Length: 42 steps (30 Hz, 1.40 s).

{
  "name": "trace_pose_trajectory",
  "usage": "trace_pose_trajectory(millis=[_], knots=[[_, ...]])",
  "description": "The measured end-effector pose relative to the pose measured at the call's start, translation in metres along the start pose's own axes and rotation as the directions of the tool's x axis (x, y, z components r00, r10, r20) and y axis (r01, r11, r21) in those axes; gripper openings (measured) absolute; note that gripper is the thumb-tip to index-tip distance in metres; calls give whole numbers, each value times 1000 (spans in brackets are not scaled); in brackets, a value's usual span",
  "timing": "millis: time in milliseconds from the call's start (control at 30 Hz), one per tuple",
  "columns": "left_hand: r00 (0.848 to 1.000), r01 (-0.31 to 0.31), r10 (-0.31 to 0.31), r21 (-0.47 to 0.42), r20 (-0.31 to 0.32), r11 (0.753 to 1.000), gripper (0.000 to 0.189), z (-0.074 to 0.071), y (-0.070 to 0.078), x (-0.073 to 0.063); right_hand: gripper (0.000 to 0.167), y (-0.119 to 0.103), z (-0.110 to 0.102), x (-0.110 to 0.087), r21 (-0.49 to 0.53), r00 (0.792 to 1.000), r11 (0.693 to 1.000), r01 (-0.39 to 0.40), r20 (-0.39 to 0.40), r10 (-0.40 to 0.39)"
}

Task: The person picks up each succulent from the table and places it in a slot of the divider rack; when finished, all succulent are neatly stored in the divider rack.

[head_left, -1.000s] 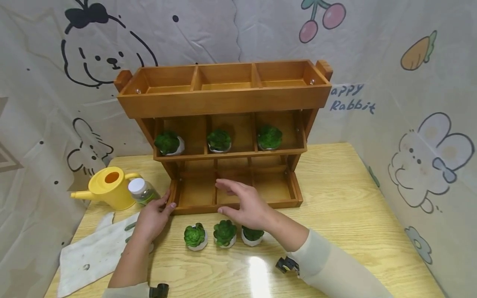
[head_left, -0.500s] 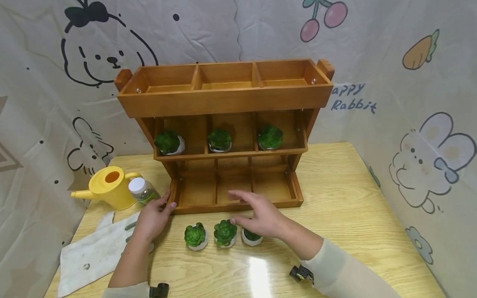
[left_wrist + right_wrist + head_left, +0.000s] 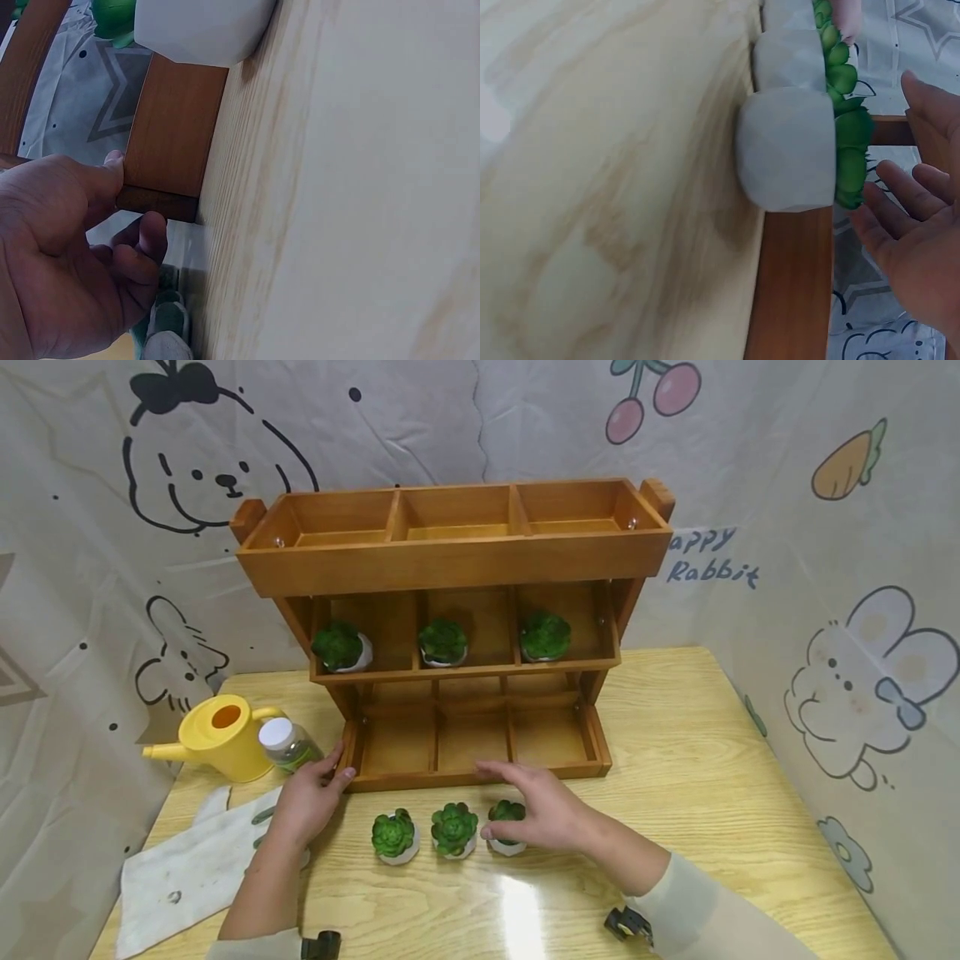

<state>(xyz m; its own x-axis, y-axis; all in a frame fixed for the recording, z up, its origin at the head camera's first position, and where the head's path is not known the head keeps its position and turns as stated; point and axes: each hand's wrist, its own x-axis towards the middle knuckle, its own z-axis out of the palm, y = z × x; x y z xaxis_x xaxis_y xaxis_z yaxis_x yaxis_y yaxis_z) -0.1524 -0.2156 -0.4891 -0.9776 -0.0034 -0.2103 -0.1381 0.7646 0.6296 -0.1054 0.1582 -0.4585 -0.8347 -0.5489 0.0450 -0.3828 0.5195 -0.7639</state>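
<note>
The right hand point(image 3: 551, 810) has its thumb and fingers well apart, close by the leaves of the right-end plant point(image 3: 506, 811) – the right wrist view does not quite settle whether a fingertip touches them. That plant stands upright on the table point(image 3: 712, 760) in a white pot, in a row with the middle plant point(image 3: 453, 828) and the left-end plant point(image 3: 393, 835), just in front of the wooden rack point(image 3: 450, 564) and along its front edge.

The left hand point(image 3: 307, 802) grips the rack's bottom tier at its front left corner, thumb on one side and fingers curled at the other.

The rack stands toward the table's back edge and has three tiers, each split into three compartments. Its middle tier carries three more potted plants point(image 3: 442, 642), one per compartment; the left one leans over. Near the table's left edge are a yellow watering can point(image 3: 225, 739), a white-capped jar point(image 3: 288, 745) beside it – and, nearer the person, a white cloth point(image 3: 195, 868) lying flat.
</note>
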Motion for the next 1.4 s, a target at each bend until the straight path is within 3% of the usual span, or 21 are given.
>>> trace_pose_trajectory(millis=[367, 700, 1400], knots=[[1000, -7, 7, 11, 7, 1000, 62, 0, 0, 0, 97, 12, 4, -15, -53, 995, 996, -66, 76, 70], [1000, -5, 5, 2, -1, 1000, 62, 0, -1, 0, 103, 23, 11, -21, -102, 992, 993, -63, 100, 74], [1000, -8, 8, -4, -1, 1000, 61, -1, -1, 0, 89, 35, 13, -31, -89, 992, 993, -75, 90, 83]])
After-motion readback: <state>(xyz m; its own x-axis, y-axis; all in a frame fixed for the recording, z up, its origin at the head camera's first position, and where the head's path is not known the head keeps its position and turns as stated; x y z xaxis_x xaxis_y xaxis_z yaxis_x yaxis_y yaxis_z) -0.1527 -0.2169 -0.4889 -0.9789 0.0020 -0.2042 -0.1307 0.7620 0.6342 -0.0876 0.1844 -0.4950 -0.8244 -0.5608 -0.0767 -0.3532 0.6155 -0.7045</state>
